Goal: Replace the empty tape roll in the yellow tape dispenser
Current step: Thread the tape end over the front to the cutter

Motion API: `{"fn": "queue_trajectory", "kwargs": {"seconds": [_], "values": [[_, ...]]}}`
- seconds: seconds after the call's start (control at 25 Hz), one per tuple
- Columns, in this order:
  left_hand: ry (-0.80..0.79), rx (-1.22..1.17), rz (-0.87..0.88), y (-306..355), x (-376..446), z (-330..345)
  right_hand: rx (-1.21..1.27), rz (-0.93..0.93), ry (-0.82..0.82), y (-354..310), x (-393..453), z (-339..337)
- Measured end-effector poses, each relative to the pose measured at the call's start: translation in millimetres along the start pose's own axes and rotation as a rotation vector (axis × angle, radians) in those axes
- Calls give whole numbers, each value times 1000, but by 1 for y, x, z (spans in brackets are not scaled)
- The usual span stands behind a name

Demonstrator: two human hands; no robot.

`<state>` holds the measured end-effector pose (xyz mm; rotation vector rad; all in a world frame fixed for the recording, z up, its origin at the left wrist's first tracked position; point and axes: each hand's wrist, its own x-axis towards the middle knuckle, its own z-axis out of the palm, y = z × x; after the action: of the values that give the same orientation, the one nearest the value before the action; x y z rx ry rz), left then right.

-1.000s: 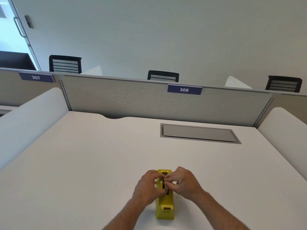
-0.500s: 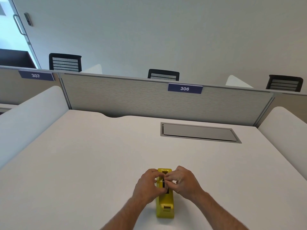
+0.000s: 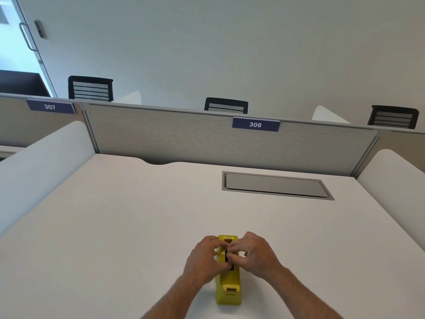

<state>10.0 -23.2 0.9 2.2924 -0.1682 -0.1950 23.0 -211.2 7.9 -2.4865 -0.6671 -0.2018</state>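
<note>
Dispenser (image 3: 228, 282): yellow, standing lengthwise on the desk (image 3: 115, 226) at the near edge, just right of centre; cutter end nearest, roll well at its far half.

Roll: a dark part (image 3: 227, 255) shows in the well between the fingertips; too small to tell whether core, spindle or tape. No spare roll in view.

Left hand (image 3: 204, 259): against the dispenser's left flank, fingers curled, tips pinched in at the well; what exactly they grip cannot be told.

Right hand (image 3: 253, 255): mirrored on the right flank, thumb and forefinger closed at the same dark part.

Step, judged: working the spent roll and its spindle out of the cradle, or seating one; the first seems likelier.

Next move, judged: a straight upward lift with both pinches kept level, the body staying down on the desk.

Surround: grey hatch (image 3: 276, 186) set in the desk, far right; partition (image 3: 184, 139) beyond, label 306 (image 3: 255, 124); chairs (image 3: 226, 104) behind.
</note>
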Motion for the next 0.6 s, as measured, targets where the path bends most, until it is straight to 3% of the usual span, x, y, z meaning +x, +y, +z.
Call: {"fn": "queue_trajectory", "kwargs": {"seconds": [0.6], "values": [[3, 15, -1, 4, -1, -3, -58, -34, 3, 1, 0, 4]]}}
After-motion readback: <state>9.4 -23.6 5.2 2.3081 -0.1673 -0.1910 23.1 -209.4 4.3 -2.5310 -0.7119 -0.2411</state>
